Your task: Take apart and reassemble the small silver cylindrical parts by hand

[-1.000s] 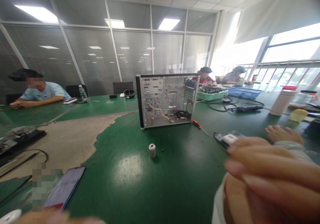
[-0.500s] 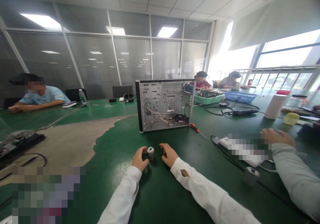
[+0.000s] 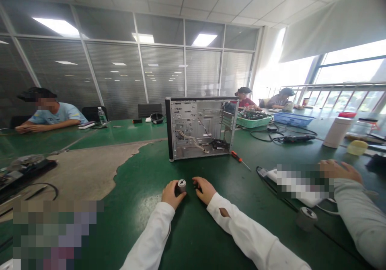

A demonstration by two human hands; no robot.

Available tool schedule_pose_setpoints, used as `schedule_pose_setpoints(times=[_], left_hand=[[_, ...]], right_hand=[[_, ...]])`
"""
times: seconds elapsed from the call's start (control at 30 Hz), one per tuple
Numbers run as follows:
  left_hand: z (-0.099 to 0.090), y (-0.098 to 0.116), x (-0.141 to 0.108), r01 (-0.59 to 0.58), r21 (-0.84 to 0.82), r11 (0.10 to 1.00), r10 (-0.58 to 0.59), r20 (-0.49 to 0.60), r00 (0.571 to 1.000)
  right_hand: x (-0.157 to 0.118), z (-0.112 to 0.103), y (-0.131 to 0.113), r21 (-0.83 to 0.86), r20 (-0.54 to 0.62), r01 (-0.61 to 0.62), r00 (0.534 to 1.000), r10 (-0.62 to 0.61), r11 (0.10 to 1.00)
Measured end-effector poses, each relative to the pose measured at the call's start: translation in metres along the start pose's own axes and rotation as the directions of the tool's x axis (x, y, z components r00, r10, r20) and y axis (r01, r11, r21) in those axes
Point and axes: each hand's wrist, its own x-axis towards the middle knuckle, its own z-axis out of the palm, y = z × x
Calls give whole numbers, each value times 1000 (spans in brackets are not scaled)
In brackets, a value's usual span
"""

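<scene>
My left hand (image 3: 173, 194) is closed around a small grey metal cylinder (image 3: 181, 185), which stands upright on the green table (image 3: 193, 230). Its round top end, with dark holes, shows between thumb and fingers. Just to the right, my right hand (image 3: 205, 189) rests near the tabletop with curved fingers and thumb apart. A small dark patch lies under those fingertips; I cannot make out whether it is an object or a shadow. Beyond both hands stands an open computer case (image 3: 200, 129), loose cables and a black fan inside it.
An orange-handled screwdriver (image 3: 240, 160) lies right of the case. At right are a white power strip (image 3: 313, 199), a second metal cylinder (image 3: 306, 219) and a co-worker's grey sleeve (image 3: 356, 211). Green (image 3: 256, 121) and blue baskets (image 3: 294, 119) stand farther back.
My left hand has closed in on the metal cylinder, its thumb now against the side. My right hand has hardly moved. The view has shifted slightly.
</scene>
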Motion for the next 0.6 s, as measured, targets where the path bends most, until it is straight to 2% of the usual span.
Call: schedule_pose_setpoints(times=[0.2,0.43,0.6], left_hand=[[0,-4,1,-17,-55,998,17,-10,1000],[-1,-3,-3,-92,-74,993,95,31,995],[-2,2,-5,-128,-143,981,147,131,981]], right_hand=[[-1,-2,-1,-15,6,23,1000,-22,1000],[-8,-12,-17,59,-132,115,986,-107,992],[-12,-11,-38,153,-79,138,989,-127,979]])
